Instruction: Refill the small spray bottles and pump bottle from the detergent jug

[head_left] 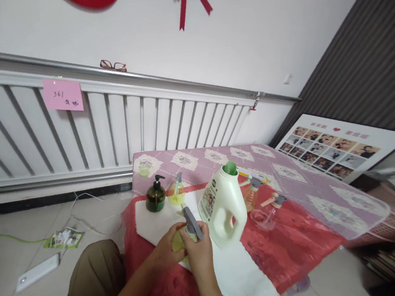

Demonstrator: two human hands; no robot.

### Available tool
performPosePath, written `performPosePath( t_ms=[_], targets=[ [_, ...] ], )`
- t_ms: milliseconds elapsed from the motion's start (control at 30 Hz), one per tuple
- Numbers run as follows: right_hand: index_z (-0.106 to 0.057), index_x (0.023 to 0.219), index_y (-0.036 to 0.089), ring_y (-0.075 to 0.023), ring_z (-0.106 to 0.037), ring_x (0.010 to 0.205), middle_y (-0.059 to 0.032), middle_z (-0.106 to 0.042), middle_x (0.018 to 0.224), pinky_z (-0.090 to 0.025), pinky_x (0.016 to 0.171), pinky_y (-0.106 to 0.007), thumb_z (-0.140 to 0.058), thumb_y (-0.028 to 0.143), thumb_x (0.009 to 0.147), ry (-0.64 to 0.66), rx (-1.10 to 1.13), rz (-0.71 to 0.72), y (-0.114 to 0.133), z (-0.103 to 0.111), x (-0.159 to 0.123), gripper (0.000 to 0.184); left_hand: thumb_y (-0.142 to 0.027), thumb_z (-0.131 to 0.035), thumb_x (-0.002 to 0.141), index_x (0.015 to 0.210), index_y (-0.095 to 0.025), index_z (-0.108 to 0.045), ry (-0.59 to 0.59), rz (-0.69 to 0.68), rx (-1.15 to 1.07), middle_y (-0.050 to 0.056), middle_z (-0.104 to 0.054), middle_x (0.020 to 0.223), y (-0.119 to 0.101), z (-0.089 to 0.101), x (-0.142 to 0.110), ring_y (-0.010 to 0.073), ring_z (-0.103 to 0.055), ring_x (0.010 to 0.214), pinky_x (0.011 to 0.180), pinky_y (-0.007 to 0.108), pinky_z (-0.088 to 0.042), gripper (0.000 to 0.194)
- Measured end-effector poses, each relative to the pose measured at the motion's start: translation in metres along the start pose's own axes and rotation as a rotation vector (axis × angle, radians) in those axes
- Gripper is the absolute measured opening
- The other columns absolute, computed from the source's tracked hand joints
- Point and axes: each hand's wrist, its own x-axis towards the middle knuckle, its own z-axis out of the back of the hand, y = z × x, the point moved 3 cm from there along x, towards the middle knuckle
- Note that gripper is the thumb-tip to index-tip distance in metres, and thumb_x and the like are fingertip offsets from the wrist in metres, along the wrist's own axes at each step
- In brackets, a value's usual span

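Both hands are wrapped around a yellow-green spray bottle (179, 241) with a grey trigger head, tilted over the table's near edge. My left hand (168, 246) grips its body from the left. My right hand (200, 248) closes on it from the right, just below the grey head; the fingertips are partly hidden. Right behind them stands a large pale green detergent jug (224, 207) with a green piece in its mouth. A dark green pump bottle (156, 195) and another yellow spray bottle (177, 192) stand to the left on a white cloth (240, 275).
An amber spray bottle (251, 196) and a pink spray bottle (274, 212) stand on the red cover (289, 242) at right. A small clear container (144, 170) sits at the table's back left. Below on the floor lie a power strip (64, 239) and a white power bank (38, 272).
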Motion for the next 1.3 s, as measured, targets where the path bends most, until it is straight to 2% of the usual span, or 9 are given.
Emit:
performPosePath(
  t_ms=[133, 233, 333, 433, 533, 800, 1033, 1200, 1300],
  targets=[
    [-0.052, 0.104, 0.023, -0.0213, -0.062, 0.091, -0.0013, -0.064, 0.096, -0.049, 0.081, -0.033, -0.071, 0.029, 0.063, 0.006, 0.020, 0.005, 0.002, 0.001, -0.002, 0.046, -0.013, -0.059, 0.070, 0.127, -0.017, -0.041, 0.001, -0.018, -0.010, 0.009, -0.055, 0.128, -0.002, 0.000, 0.000, 0.0223, -0.050, 0.120, 0.106, 0.038, -0.037, 0.059],
    [-0.050, 0.120, 0.024, -0.0221, -0.056, 0.114, -0.0058, -0.061, 0.120, -0.043, 0.097, -0.036, -0.063, 0.033, 0.074, 0.128, 0.083, 0.027, 0.002, 0.003, -0.005, 0.050, -0.013, -0.060, 0.070, 0.127, -0.017, -0.041, -0.003, 0.000, -0.013, 0.010, -0.055, 0.128, -0.002, 0.001, 0.000, 0.0225, -0.050, 0.120, 0.105, 0.038, -0.038, 0.060],
    [-0.057, 0.110, 0.024, -0.0223, -0.059, 0.107, -0.0048, -0.065, 0.111, -0.044, 0.095, -0.036, -0.058, 0.036, 0.078, 0.181, 0.098, 0.036, 0.002, 0.004, -0.006, 0.034, -0.011, -0.060, 0.068, 0.127, -0.017, -0.042, -0.003, 0.012, -0.011, 0.009, -0.055, 0.128, -0.001, 0.001, 0.000, 0.0224, -0.051, 0.119, 0.104, 0.037, -0.040, 0.062],
    [-0.058, 0.094, 0.023, -0.0212, -0.063, 0.085, -0.0006, -0.066, 0.087, -0.050, 0.079, -0.034, -0.063, 0.034, 0.074, 0.121, 0.082, 0.013, 0.000, 0.003, -0.004, 0.023, -0.011, -0.060, 0.068, 0.127, -0.018, -0.042, 0.005, 0.011, -0.022, 0.007, -0.057, 0.125, -0.001, 0.001, 0.000, 0.0221, -0.052, 0.117, 0.103, 0.036, -0.041, 0.063],
    [-0.053, 0.085, 0.023, -0.0187, -0.060, 0.075, 0.0027, -0.061, 0.078, -0.050, 0.072, -0.031, -0.067, 0.030, 0.069, 0.061, 0.075, 0.004, -0.003, -0.001, -0.001, 0.021, -0.010, -0.060, 0.068, 0.127, -0.019, -0.041, 0.018, 0.005, -0.046, 0.007, -0.057, 0.125, -0.002, 0.001, 0.000, 0.0213, -0.053, 0.116, 0.103, 0.035, -0.040, 0.063],
    [-0.050, 0.112, 0.023, -0.0215, -0.060, 0.103, -0.0037, -0.063, 0.109, -0.047, 0.092, -0.035, -0.066, 0.023, 0.065, 0.018, 0.106, 0.006, -0.005, -0.002, -0.009, 0.050, -0.017, -0.060, 0.071, 0.127, -0.019, -0.041, 0.030, 0.011, -0.074, 0.009, -0.056, 0.128, 0.002, -0.002, 0.000, 0.0227, -0.051, 0.121, 0.105, 0.038, -0.039, 0.059],
    [-0.060, 0.105, 0.022, -0.0229, -0.059, 0.104, -0.0037, -0.065, 0.106, -0.046, 0.093, -0.035, -0.062, 0.020, 0.068, 0.000, 0.053, 0.035, -0.009, 0.001, -0.018, 0.037, -0.022, -0.058, 0.073, 0.126, -0.017, -0.042, 0.020, 0.033, -0.022, 0.008, -0.056, 0.128, 0.003, -0.002, -0.002, 0.0211, -0.050, 0.122, 0.104, 0.034, -0.040, 0.056],
    [-0.058, 0.111, 0.021, -0.0244, -0.060, 0.104, -0.0034, -0.065, 0.106, -0.049, 0.089, -0.033, -0.068, 0.015, 0.059, -0.010, 0.069, 0.015, -0.014, 0.001, -0.020, 0.053, -0.015, -0.057, 0.065, 0.125, -0.017, -0.044, -0.054, 0.021, 0.019, 0.010, -0.055, 0.129, 0.003, -0.004, -0.006, 0.0222, -0.051, 0.121, 0.104, 0.035, -0.040, 0.061],
    [-0.057, 0.112, 0.020, -0.0244, -0.060, 0.103, -0.0038, -0.066, 0.106, -0.049, 0.088, -0.033, -0.066, 0.014, 0.060, 0.007, 0.079, -0.002, -0.013, 0.003, -0.022, 0.053, -0.017, -0.059, 0.066, 0.126, -0.016, -0.044, -0.074, 0.006, 0.063, 0.012, -0.054, 0.131, 0.005, -0.006, -0.010, 0.0244, -0.051, 0.122, 0.103, 0.037, -0.041, 0.062]
  ],
)
